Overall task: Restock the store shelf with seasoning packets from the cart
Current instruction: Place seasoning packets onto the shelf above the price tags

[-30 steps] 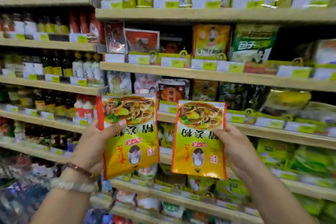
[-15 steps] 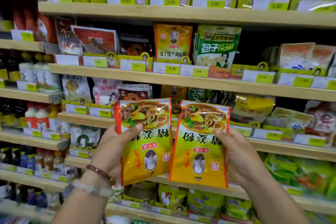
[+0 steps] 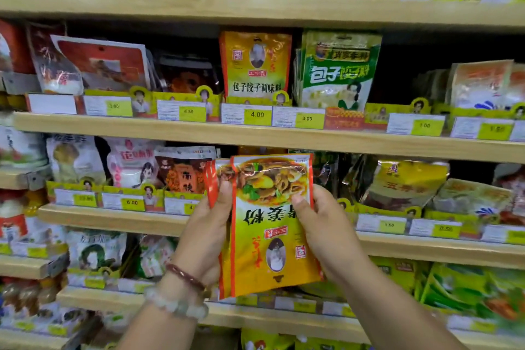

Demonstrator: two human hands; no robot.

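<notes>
Both seasoning packets, side by side a moment ago, now overlap: the front packet point(image 3: 270, 224) covers most of the rear packet point(image 3: 218, 176). Left hand point(image 3: 207, 233) and right hand point(image 3: 321, 230) grip them, upside down, before the wooden shelf point(image 3: 113, 217); which hand holds which is probably unclear.

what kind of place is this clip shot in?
Most likely a grocery store aisle: wooden shelves stocked with seasoning packets, price tags along each edge, and both hands, left hand and right hand, holding yellow packets.
</notes>
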